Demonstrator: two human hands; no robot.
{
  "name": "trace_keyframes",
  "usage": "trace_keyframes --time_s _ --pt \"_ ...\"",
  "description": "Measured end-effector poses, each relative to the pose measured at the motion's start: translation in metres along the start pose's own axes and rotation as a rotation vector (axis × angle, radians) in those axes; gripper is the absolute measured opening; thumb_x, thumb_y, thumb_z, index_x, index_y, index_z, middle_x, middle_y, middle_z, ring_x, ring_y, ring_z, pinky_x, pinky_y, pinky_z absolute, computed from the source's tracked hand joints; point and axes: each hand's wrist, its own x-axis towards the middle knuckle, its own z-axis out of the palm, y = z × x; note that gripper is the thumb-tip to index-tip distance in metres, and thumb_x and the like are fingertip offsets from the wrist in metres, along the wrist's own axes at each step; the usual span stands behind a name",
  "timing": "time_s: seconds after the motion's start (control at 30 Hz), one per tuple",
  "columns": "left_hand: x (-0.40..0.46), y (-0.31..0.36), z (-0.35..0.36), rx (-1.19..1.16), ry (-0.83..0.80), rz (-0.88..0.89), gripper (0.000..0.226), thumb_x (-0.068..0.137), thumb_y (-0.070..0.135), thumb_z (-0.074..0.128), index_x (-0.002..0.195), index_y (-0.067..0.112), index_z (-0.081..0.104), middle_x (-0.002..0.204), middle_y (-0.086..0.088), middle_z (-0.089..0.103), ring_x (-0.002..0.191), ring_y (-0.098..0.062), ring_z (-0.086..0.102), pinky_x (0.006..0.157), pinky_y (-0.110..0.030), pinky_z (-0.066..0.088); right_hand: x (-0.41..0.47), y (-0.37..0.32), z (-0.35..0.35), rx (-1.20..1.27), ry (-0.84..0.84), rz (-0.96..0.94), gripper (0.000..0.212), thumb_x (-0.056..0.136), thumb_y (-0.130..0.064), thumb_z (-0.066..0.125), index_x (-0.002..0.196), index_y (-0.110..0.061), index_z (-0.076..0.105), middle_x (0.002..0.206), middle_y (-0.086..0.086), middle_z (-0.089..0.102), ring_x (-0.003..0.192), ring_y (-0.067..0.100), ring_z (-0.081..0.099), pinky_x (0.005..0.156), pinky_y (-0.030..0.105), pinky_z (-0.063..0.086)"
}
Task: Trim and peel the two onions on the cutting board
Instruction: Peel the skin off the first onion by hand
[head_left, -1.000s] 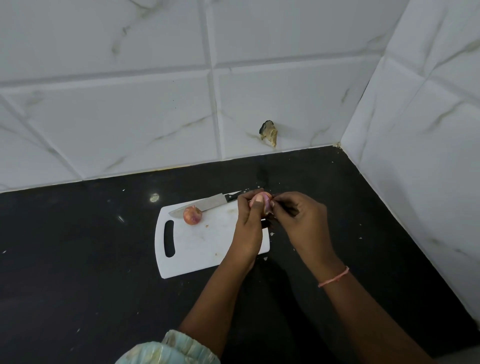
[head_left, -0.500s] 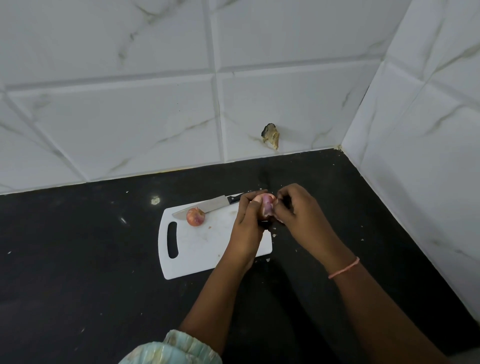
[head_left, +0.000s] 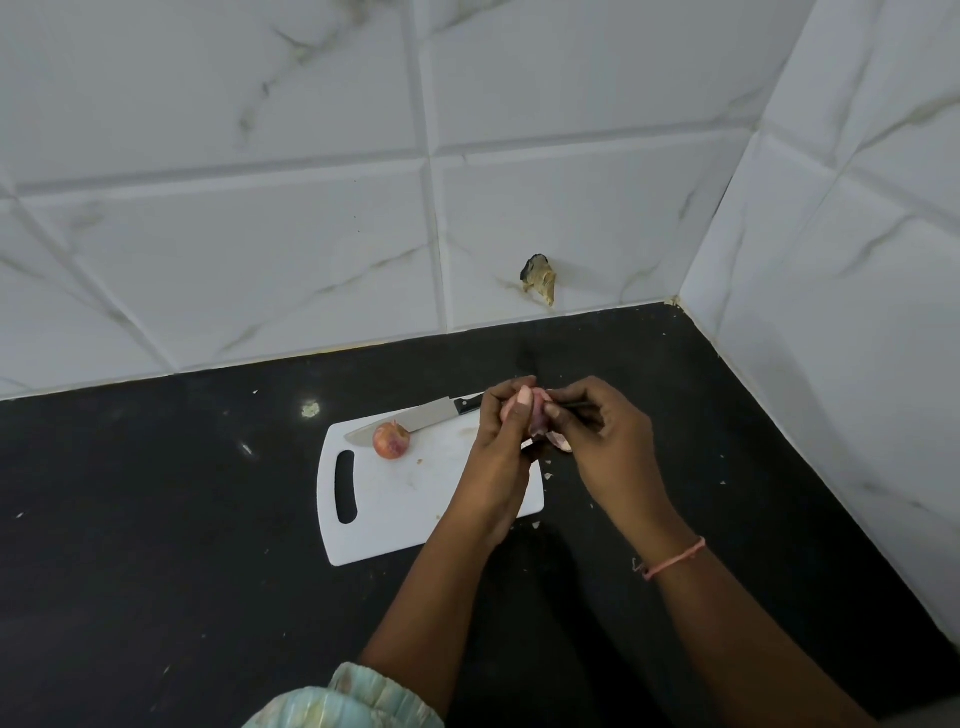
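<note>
A white cutting board (head_left: 395, 514) lies on the black counter. One small reddish onion (head_left: 391, 440) rests on its far left part, touching the blade of a knife (head_left: 410, 419) with a black handle. My left hand (head_left: 501, 457) holds the second onion (head_left: 536, 415) above the board's right end. My right hand (head_left: 602, 441) pinches a strip of pale pink onion skin (head_left: 558, 440) that hangs off that onion. Most of the held onion is hidden by my fingers.
The black counter (head_left: 156, 545) meets white tiled walls at the back and the right, forming a corner (head_left: 675, 304). A chipped spot (head_left: 539, 278) marks the back wall. Small skin flakes (head_left: 548, 475) lie by the board's right edge.
My right hand has pulled a strip of skin down and away from the held onion. The other onion and the knife have not moved on the board.
</note>
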Motion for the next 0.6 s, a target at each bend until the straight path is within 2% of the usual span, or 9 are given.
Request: trace_keyframes --time_s 0.07,0.17,0.3,0.37,0.5,0.6 --pt "-0.001 0.002 0.000 0.080 -0.002 -0.064 0.035 0.103 0.040 0.042 0.130 0.019 0.045 0.113 -0.003 0.066 0.094 -0.011 0.067 0.077 -0.025 0.054 -0.001 -0.001 0.000 -0.025 0.016 -0.019 0.006 0.088 -0.011 0.068 0.093 -0.016 0.068 0.090 -0.007 0.069 0.087 0.002 0.066 0.077 0.017 0.055" --pt "-0.002 0.005 0.004 0.229 0.040 -0.169 0.041 0.100 0.051 0.041 0.129 0.021 0.043 0.107 0.001 0.064 0.080 -0.007 0.064 0.065 -0.020 0.052 -0.002 0.000 0.000 -0.064 0.041 -0.048 0.010 0.089 -0.010 0.068 0.098 -0.013 0.069 0.093 -0.006 0.069 0.087 0.002 0.067 0.077 0.015 0.054" --pt "-0.001 0.001 0.002 0.278 0.107 -0.128 0.042 0.100 0.047 0.046 0.130 0.018 0.048 0.113 0.000 0.065 0.081 0.001 0.066 0.063 -0.015 0.050 -0.002 0.000 0.001 -0.070 0.064 -0.035 0.010 0.089 -0.014 0.068 0.099 -0.016 0.069 0.090 -0.008 0.068 0.085 0.000 0.066 0.075 0.012 0.053" --pt "-0.001 0.002 0.000 0.233 0.104 -0.119 0.039 0.102 0.041 0.046 0.130 0.015 0.053 0.106 0.000 0.068 0.075 0.004 0.067 0.061 -0.015 0.050 0.000 0.000 -0.001 -0.025 0.082 0.032 0.009 0.089 -0.015 0.069 0.096 -0.020 0.068 0.088 -0.009 0.069 0.083 -0.002 0.066 0.072 0.010 0.052" --pt "0.000 0.000 -0.003 0.067 0.099 -0.123 0.033 0.104 0.030 0.045 0.129 0.010 0.053 0.086 0.002 0.074 0.071 -0.005 0.070 0.063 -0.020 0.052 0.006 0.001 -0.005 0.188 0.098 0.248 0.006 0.088 -0.015 0.070 0.093 -0.015 0.071 0.088 -0.002 0.073 0.084 0.007 0.070 0.072 0.018 0.056" --pt "-0.001 0.004 -0.002 -0.071 0.073 -0.144 0.032 0.106 0.024 0.039 0.120 0.004 0.060 0.076 0.000 0.074 0.066 -0.010 0.069 0.061 -0.021 0.053 0.009 0.000 -0.007 0.556 0.121 0.485 0.009 0.087 -0.009 0.069 0.095 -0.004 0.070 0.091 0.010 0.074 0.087 0.022 0.073 0.079 0.033 0.059"
